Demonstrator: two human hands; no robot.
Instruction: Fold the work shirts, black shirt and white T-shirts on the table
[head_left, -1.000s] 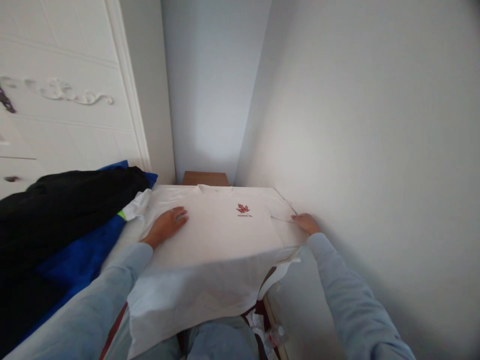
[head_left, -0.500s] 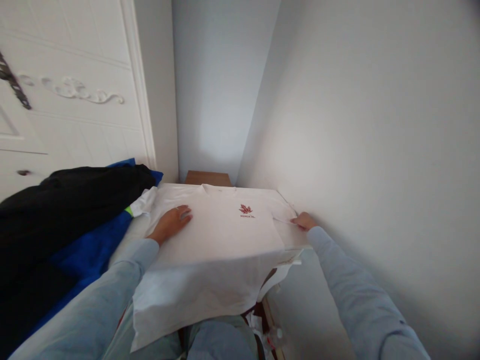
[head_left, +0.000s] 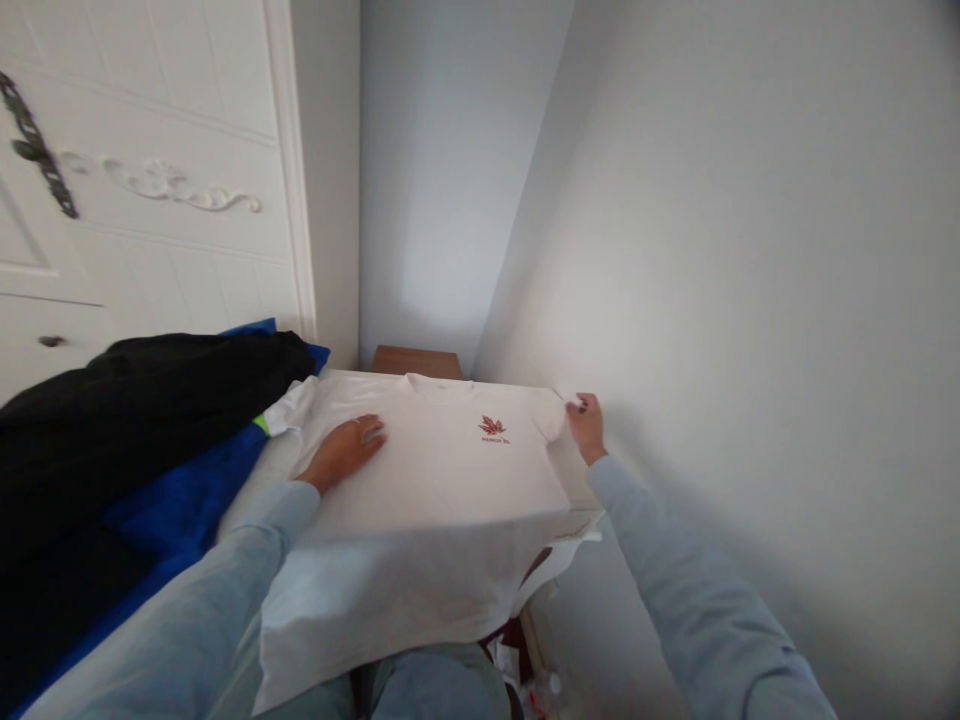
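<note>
A white T-shirt [head_left: 442, 470] lies spread out, front side up, on a white surface. A red maple leaf with small lettering is printed on its chest, and its lower part hangs over the front edge towards my lap. My left hand [head_left: 346, 450] rests flat on the shirt's left side, fingers stretched out. At the far right, my right hand [head_left: 588, 425] has its fingers curled in a pinch at the end of the sleeve, which is drawn inward. The fingertips are partly hidden.
Black clothing [head_left: 165, 390] and blue cloth [head_left: 180, 490] are heaped on the left. Behind them stands a white cabinet [head_left: 187, 120]. A brown wooden piece [head_left: 416, 362] sits at the back corner, and a grey wall [head_left: 735, 250] rises close on the right.
My right hand has moved up and slightly left, bringing the sleeve end inward from its stretched position. My left hand stays on the shirt. The view has shifted slightly.
</note>
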